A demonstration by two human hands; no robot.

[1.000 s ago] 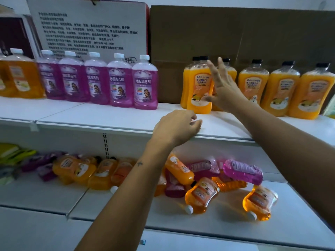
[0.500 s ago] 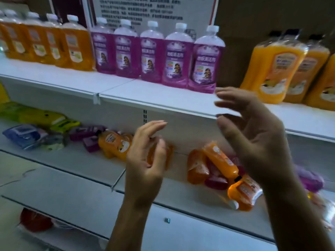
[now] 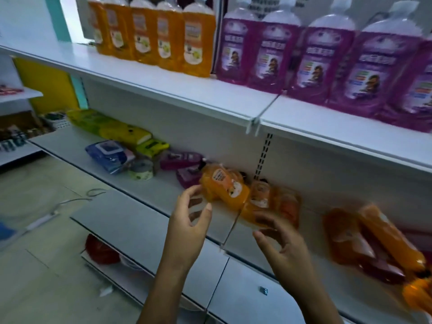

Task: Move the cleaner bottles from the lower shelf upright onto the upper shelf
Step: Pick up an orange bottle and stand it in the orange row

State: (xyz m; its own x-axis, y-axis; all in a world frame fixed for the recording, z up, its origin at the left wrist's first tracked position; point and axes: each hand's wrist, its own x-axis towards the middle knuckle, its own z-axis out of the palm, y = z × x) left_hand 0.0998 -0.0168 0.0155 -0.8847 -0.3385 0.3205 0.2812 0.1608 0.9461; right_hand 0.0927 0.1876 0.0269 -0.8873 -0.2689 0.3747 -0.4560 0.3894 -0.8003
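Two empty hands poised before orange cleaner bottles lying on the lower shelf.

Nearest, the left hand [image 3: 190,220] and right hand [image 3: 282,244] hover with fingers loosely spread and slightly curved, gripping nothing. Just beyond them the lower shelf [image 3: 131,220], flat grey-white metal, carries a toppled orange bottle [image 3: 224,188] of glossy translucent plastic, and more orange ones [image 3: 374,239] lie to the right, blurred, so their number is unclear. Soft wipe packs [image 3: 106,154] and a tape roll [image 3: 141,169] lie leftward. Above, the white upper shelf [image 3: 187,90] holds upright orange bottles [image 3: 161,36] and purple bottles [image 3: 315,57] in rows. A pale tiled floor [image 3: 35,206] spreads at left.
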